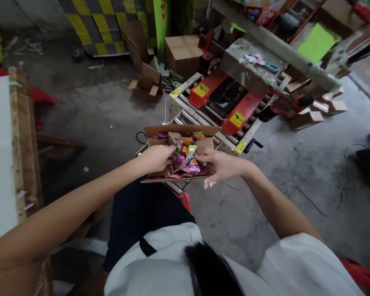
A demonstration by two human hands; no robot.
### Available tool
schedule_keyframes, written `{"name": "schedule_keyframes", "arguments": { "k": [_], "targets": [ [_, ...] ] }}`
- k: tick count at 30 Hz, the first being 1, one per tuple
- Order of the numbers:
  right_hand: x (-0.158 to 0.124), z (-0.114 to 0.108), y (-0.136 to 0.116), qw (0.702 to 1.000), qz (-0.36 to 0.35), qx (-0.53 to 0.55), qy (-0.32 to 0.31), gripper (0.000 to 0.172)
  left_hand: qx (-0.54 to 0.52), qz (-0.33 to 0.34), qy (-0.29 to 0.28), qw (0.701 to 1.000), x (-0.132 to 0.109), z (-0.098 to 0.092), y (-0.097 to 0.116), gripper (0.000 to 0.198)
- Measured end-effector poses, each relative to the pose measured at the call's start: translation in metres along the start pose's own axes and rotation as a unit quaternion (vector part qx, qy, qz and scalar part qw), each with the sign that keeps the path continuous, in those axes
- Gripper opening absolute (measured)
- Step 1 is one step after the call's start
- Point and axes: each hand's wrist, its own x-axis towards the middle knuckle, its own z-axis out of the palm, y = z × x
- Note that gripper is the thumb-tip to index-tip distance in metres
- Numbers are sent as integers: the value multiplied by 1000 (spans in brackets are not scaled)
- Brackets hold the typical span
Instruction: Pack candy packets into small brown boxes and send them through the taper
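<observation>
An open cardboard box [179, 180] sits in front of me, its flaps raised. Small wrapped snack packets [185, 160] in pink, purple, orange and green fill much of it. My left hand [160, 158] reaches in over the left side, closed with its fingertips on a pink-and-green packet [175, 141]. Over the right end of the box is my right hand [217, 163], its fingers apart. The right fingertips reach in beside a white-and-green packet [190, 153], while other fingers hang outside the near right corner.
Beyond the box stands a roller conveyor [191, 116] with a red-armed sealing machine [245, 105]. A closed carton [183, 51] and an opened carton [146, 84] lie behind it. At left is a wooden-edged table [26, 152]. A cable [296, 191] crosses the floor at right.
</observation>
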Motion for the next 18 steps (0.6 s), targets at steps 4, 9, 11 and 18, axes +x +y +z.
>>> {"name": "schedule_keyframes", "arguments": {
  "k": [4,9,11,18],
  "targets": [
    [15,6,16,992,87,71,60,52,-118,40,-67,990,-2,-16,-12,17],
    [23,22,22,969,176,55,162,32,-210,25,-64,975,-8,-18,-20,37],
    [19,32,16,959,174,4,224,34,-176,-14,8,984,-12,-6,-12,36],
    [14,62,-7,913,64,-253,315,64,49,-32,288,956,-34,33,27,67]
  ]
}}
